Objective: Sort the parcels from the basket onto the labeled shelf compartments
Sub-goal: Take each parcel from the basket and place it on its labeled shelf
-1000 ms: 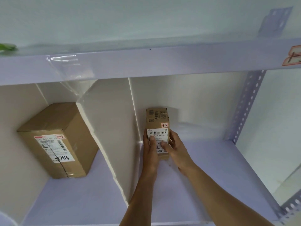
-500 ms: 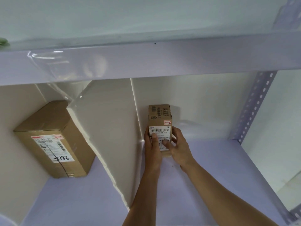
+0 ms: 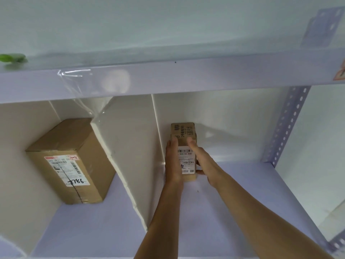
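Where the left compartment ends at a white divider panel (image 3: 123, 156), a large cardboard parcel (image 3: 72, 161) stands on the shelf floor (image 3: 233, 212), its white shipping label (image 3: 68, 170) facing out with "7786" handwritten on it. Right of the divider, in the next compartment, a small cardboard parcel (image 3: 183, 133) stands upright on the shelf floor, just beside the divider and close to the back wall. The left hand (image 3: 172, 163) lies flat along the parcel's left side, fingers reaching to its upper edge. The right hand (image 3: 202, 161) closes its grip on the parcel's right side, fingers over the top front edge and thumb at the lower corner. Farther right, a perforated metal upright (image 3: 287, 124) frames the shelf. A reddish label (image 3: 340, 75) shows partly on the upper shelf edge at far right.
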Motion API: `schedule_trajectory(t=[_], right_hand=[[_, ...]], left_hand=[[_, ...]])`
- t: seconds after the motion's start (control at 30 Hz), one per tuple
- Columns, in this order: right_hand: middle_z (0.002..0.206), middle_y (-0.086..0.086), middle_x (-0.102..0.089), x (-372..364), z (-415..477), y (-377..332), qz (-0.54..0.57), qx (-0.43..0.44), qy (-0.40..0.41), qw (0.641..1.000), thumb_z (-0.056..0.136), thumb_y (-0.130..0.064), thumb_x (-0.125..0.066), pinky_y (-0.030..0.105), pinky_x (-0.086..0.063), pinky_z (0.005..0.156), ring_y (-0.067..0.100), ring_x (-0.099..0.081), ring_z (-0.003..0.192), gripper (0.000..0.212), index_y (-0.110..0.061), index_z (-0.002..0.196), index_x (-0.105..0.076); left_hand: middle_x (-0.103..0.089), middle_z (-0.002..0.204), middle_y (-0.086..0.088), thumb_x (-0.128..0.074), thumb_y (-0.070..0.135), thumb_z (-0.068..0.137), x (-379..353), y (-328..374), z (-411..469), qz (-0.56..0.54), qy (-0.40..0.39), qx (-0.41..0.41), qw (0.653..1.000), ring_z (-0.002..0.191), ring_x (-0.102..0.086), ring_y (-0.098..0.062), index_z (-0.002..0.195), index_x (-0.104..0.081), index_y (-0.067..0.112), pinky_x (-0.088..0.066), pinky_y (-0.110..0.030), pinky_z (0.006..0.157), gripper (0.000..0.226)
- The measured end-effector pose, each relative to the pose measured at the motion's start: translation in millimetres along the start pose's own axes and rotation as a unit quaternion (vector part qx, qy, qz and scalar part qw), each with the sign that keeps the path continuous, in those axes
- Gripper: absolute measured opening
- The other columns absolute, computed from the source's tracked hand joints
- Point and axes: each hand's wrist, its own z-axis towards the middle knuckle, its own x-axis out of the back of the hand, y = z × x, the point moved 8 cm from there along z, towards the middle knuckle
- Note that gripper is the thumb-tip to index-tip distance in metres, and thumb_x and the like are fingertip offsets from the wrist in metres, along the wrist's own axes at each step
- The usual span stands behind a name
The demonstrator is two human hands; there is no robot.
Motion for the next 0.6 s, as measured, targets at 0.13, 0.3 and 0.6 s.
schedule_trajectory(t=[0.13, 0.3, 0.6], right_hand=[[0.081, -0.015, -0.078, -2, 3, -10, 0.025, -0.038, 0.023, 0.999, 0.094, -0.077, -0.040, 0.017, -0.052, 0.054, -0.004, -0.073, 0.064, 0.052, -0.035, 0.104, -0.069], [0.104, 0.002, -0.079, -8, 12, -6, 0.049, -0.057, 0.051, 0.996, 0.085, -0.083, -0.052, 0.018, -0.053, 0.045, 0.007, -0.077, 0.068, 0.077, -0.022, 0.130, -0.065], [0.097, 0.004, -0.081, -9, 16, -9, 0.055, -0.038, 0.064, 0.996, 0.094, -0.068, -0.052, 0.024, -0.057, 0.057, 0.011, -0.077, 0.070, 0.052, -0.024, 0.113, -0.073]], left_hand=[[-0.079, 0.112, -0.006, -0.056, 0.078, 0.088, -5, 16, 3, 0.066, 0.021, -0.008, 0.998, 0.101, -0.078, -0.028, 0.127, -0.069, 0.030, -0.062, -0.054, 0.094, 0.063], [-0.075, 0.106, 0.002, -0.051, 0.050, 0.107, -4, 26, 6, 0.099, 0.040, -0.049, 0.993, 0.077, -0.075, -0.005, 0.133, -0.063, 0.016, -0.053, -0.014, 0.054, 0.045], [-0.073, 0.111, 0.000, -0.052, 0.047, 0.106, -3, 23, 0, 0.094, 0.068, -0.010, 0.993, 0.089, -0.072, -0.012, 0.133, -0.056, 0.021, -0.053, -0.023, 0.059, 0.038]])
